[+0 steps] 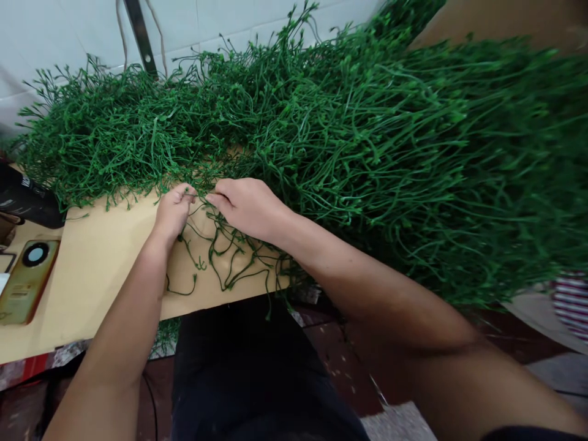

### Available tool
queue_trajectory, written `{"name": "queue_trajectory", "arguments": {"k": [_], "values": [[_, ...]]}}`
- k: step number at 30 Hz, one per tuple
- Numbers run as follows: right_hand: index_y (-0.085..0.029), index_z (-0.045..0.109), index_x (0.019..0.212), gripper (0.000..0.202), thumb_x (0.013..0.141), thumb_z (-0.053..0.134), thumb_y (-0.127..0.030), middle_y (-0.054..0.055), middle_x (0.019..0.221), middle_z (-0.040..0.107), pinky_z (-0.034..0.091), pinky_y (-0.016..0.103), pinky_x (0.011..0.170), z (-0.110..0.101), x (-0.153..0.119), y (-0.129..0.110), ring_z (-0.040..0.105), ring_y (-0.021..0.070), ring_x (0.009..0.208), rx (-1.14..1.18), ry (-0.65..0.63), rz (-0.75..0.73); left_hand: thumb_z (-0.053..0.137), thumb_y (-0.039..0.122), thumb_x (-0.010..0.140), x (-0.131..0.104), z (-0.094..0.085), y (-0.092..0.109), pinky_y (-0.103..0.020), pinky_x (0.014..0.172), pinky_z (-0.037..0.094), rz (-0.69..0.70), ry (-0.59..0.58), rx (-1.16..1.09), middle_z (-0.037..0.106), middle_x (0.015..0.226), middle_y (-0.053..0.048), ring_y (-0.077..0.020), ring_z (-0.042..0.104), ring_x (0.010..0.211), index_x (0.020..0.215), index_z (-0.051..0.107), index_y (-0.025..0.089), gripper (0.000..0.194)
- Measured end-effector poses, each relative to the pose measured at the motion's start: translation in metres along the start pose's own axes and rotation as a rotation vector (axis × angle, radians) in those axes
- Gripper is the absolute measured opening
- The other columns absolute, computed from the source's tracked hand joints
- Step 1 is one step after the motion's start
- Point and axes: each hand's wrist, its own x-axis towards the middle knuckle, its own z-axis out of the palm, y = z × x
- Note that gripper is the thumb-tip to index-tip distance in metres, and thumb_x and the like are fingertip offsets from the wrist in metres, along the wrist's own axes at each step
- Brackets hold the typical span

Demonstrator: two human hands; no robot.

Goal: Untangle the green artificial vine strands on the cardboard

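Both hands meet over the near edge of a cardboard-topped table [105, 263]. My left hand [176, 209] is closed in a pinch on a thin green plastic stem. Just to its right, my right hand [245, 205] has thumb and forefinger pressed together; what lies between them is too small to make out. Several loose green stems [229, 260] with small forked tips lie below and between the hands, some hanging over the edge. Behind the hands spreads a large heap of the same artificial green stems [294, 128], thickest at the right.
A phone [30, 278] lies face down at the left, near a black bottle or can [30, 196]. A white tiled wall [220, 21] with a metal bar [141, 37] stands behind the heap. Brown cardboard [505, 24] rises at the upper right. Striped cloth [569, 303] shows at the right edge.
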Motion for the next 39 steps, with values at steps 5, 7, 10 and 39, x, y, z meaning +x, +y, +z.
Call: {"name": "queue_trajectory", "arguments": {"k": [5, 7, 10, 39], "values": [[-0.015, 0.057, 0.080, 0.028, 0.091, 0.035, -0.028, 0.003, 0.072, 0.056, 0.033, 0.026, 0.064, -0.021, -0.010, 0.005, 0.050, 0.0126, 0.068, 0.006, 0.160, 0.023, 0.048, 0.015, 0.082, 0.006, -0.014, -0.004, -0.021, 0.050, 0.026, 0.001, 0.162, -0.107, 0.034, 0.048, 0.005, -0.0081, 0.030, 0.050, 0.055, 0.048, 0.016, 0.027], [-0.014, 0.057, 0.081, 0.024, 0.090, 0.037, -0.026, 0.005, 0.076, 0.057, 0.036, 0.029, 0.070, -0.022, -0.008, 0.013, 0.052, 0.0154, 0.075, -0.034, 0.225, 0.034, 0.050, 0.016, 0.081, 0.005, -0.017, -0.006, -0.021, 0.046, 0.022, -0.008, 0.105, -0.135, 0.033, 0.046, 0.005, -0.0076, 0.027, 0.046, 0.055, 0.050, 0.015, 0.025], [-0.013, 0.058, 0.089, 0.018, 0.086, 0.046, -0.027, 0.011, 0.094, 0.058, 0.038, 0.036, 0.081, -0.018, -0.004, 0.021, 0.051, 0.0226, 0.094, -0.080, 0.323, 0.033, 0.052, 0.023, 0.081, 0.002, -0.017, -0.006, -0.022, 0.041, 0.016, -0.062, 0.072, -0.204, 0.029, 0.041, 0.007, -0.0069, 0.021, 0.040, 0.058, 0.050, 0.016, 0.025], [-0.017, 0.058, 0.085, 0.021, 0.086, 0.038, -0.020, 0.005, 0.078, 0.062, 0.031, 0.026, 0.058, -0.028, -0.024, -0.048, 0.054, 0.0143, 0.070, -0.045, -0.177, -0.309, 0.039, 0.019, 0.090, 0.009, -0.026, 0.001, -0.023, 0.041, 0.014, -0.246, 0.340, -0.304, 0.026, 0.042, 0.007, -0.0050, 0.020, 0.038, 0.057, 0.037, 0.018, 0.033]]}}
